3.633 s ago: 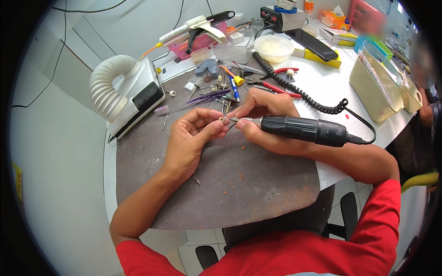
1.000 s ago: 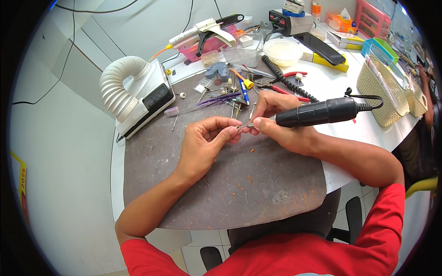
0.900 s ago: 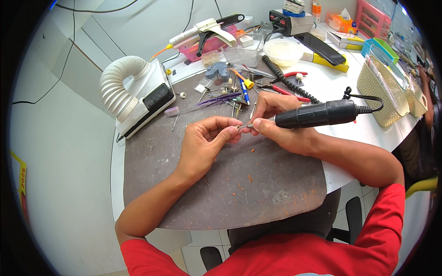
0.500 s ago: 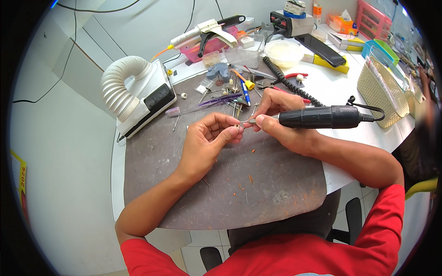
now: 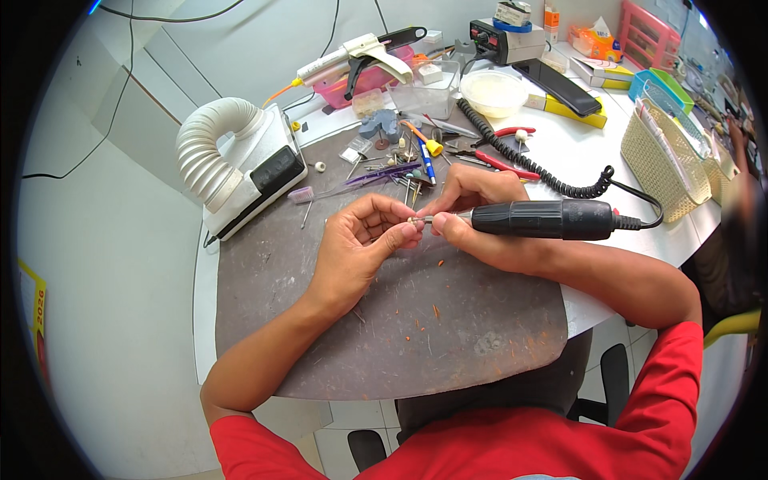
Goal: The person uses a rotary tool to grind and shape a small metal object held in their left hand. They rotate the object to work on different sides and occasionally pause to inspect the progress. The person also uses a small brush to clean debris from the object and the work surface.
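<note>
Between the thumb and fingertips of my left hand (image 5: 362,244) is a small pale piece (image 5: 412,220), too small to make out in detail. My right hand (image 5: 498,250) is closed around the front of a black rotary handpiece (image 5: 552,220), which lies nearly level and points left. Its thin metal tip meets or nearly meets the pale piece; contact is hard to tell. Fingertips of both hands come close together over the dark mat (image 5: 336,352). Beyond them lie a purple-handled brush (image 5: 302,194), a blue pen (image 5: 426,164) and several rotary burs.
A white suction unit with a ribbed hose (image 5: 216,152) stands left. Behind are a caulking-type gun (image 5: 360,60), a clear box (image 5: 424,92), a round tub (image 5: 494,94) and a phone (image 5: 558,86). Red-handled pliers (image 5: 508,166) and a coiled cord (image 5: 552,182) lie right, near woven baskets (image 5: 660,164).
My right hand and the handpiece have shifted slightly left, and the handpiece's back end has dropped. More of the coiled cord and red pliers shows. My left hand stays nearly still.
</note>
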`<act>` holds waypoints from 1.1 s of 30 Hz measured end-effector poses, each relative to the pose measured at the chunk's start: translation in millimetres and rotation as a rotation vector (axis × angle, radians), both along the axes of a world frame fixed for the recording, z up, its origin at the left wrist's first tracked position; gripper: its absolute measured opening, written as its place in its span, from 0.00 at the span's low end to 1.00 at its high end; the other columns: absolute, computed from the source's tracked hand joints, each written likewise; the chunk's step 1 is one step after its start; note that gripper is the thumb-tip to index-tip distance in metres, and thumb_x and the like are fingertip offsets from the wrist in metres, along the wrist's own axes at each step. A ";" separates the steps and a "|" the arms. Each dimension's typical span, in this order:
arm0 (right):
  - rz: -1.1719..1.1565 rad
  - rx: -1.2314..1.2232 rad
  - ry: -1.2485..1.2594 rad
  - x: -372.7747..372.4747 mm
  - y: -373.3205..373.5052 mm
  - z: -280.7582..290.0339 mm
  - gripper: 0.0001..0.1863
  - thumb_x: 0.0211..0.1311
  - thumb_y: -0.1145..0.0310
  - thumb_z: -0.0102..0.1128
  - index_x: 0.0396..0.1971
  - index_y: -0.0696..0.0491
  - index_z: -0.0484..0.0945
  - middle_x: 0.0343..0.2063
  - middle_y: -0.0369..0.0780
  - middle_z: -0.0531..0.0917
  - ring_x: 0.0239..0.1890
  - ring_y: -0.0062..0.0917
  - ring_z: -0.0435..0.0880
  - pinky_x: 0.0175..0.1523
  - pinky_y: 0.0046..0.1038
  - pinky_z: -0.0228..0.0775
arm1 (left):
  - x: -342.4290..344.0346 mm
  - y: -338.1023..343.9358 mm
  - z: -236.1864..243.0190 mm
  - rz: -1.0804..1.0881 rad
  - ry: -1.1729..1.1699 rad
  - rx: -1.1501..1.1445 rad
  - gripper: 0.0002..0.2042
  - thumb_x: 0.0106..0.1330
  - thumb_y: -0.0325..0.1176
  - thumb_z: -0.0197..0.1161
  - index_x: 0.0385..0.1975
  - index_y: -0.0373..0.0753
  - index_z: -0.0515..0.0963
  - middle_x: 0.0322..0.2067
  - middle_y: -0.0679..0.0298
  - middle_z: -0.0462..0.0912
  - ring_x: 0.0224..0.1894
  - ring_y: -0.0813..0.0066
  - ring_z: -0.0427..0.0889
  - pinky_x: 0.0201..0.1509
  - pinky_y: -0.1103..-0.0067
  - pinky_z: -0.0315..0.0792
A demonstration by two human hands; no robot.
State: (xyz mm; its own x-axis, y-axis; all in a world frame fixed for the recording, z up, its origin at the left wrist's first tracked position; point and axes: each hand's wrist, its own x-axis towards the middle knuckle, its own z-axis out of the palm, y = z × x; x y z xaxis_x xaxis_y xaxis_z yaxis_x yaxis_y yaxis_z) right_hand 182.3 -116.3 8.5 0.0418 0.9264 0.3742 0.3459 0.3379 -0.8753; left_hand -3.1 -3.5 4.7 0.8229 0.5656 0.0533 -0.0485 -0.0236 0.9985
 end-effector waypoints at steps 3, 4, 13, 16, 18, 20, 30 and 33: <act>0.016 0.014 -0.004 0.2 0.4 -0.5 0.07 0.59 0.72 0.57 0.31 0.60 0.73 0.33 0.43 0.81 0.40 0.22 0.84 0.47 0.25 0.77 | -0.8 0.3 -1.1 -0.002 -0.001 -0.003 0.08 0.64 0.27 0.64 0.40 0.34 0.75 0.37 0.60 0.83 0.39 0.78 0.82 0.46 0.81 0.77; 0.005 0.050 0.008 0.2 1.1 -2.4 0.06 0.58 0.72 0.58 0.30 0.60 0.73 0.31 0.42 0.81 0.37 0.21 0.83 0.43 0.24 0.76 | -0.6 0.2 -0.8 -0.001 -0.001 -0.002 0.08 0.64 0.27 0.64 0.40 0.34 0.75 0.37 0.61 0.82 0.39 0.78 0.82 0.46 0.81 0.77; -0.020 0.073 0.063 -4.8 2.0 -5.9 0.05 0.58 0.73 0.59 0.31 0.59 0.75 0.29 0.39 0.82 0.34 0.18 0.83 0.39 0.21 0.73 | -1.2 -0.2 0.5 -0.005 -0.017 0.014 0.08 0.63 0.27 0.64 0.40 0.34 0.76 0.37 0.63 0.82 0.40 0.80 0.81 0.48 0.82 0.76; -0.017 0.015 0.069 -4.0 1.0 -1.9 0.06 0.57 0.73 0.59 0.32 0.59 0.75 0.33 0.41 0.83 0.40 0.21 0.84 0.43 0.24 0.75 | -2.2 0.2 2.5 -0.015 -0.011 0.001 0.09 0.64 0.27 0.64 0.41 0.34 0.75 0.38 0.62 0.82 0.42 0.79 0.80 0.48 0.82 0.75; -0.017 -0.009 0.066 -7.8 -0.6 2.4 0.07 0.59 0.72 0.57 0.34 0.60 0.73 0.37 0.46 0.82 0.39 0.23 0.83 0.44 0.25 0.76 | -3.5 1.1 0.8 -0.021 -0.012 -0.006 0.09 0.63 0.27 0.64 0.42 0.33 0.76 0.39 0.62 0.82 0.43 0.79 0.80 0.49 0.81 0.75; -0.027 -0.011 0.046 -5.6 0.0 -2.2 0.09 0.60 0.70 0.57 0.35 0.59 0.71 0.38 0.48 0.81 0.37 0.23 0.81 0.44 0.25 0.76 | -2.8 1.7 1.3 -0.035 -0.016 -0.014 0.09 0.63 0.27 0.64 0.41 0.33 0.76 0.39 0.62 0.82 0.43 0.79 0.81 0.49 0.81 0.75; 0.002 0.012 0.043 -1.7 0.2 -3.1 0.09 0.59 0.71 0.57 0.35 0.59 0.70 0.35 0.48 0.82 0.36 0.24 0.82 0.44 0.26 0.73 | -0.1 -0.9 -7.8 0.016 -0.148 0.022 0.06 0.60 0.24 0.65 0.36 0.31 0.78 0.31 0.63 0.82 0.33 0.83 0.80 0.39 0.85 0.74; 0.009 -0.005 0.045 -1.5 0.2 -1.7 0.11 0.59 0.68 0.57 0.34 0.60 0.70 0.31 0.48 0.80 0.36 0.26 0.81 0.47 0.29 0.73 | 1.0 -1.2 -9.6 0.017 -0.159 -0.010 0.05 0.59 0.23 0.64 0.34 0.30 0.78 0.29 0.63 0.82 0.32 0.83 0.80 0.38 0.85 0.74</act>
State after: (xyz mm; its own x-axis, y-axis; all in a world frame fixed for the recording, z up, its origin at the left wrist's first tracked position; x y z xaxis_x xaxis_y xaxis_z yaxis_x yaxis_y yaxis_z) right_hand 180.8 -116.1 6.8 0.0503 0.9287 0.3675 0.3035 0.3364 -0.8915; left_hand -2.1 -4.7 -5.0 0.7947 0.5807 0.1768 -0.2059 -0.0161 0.9784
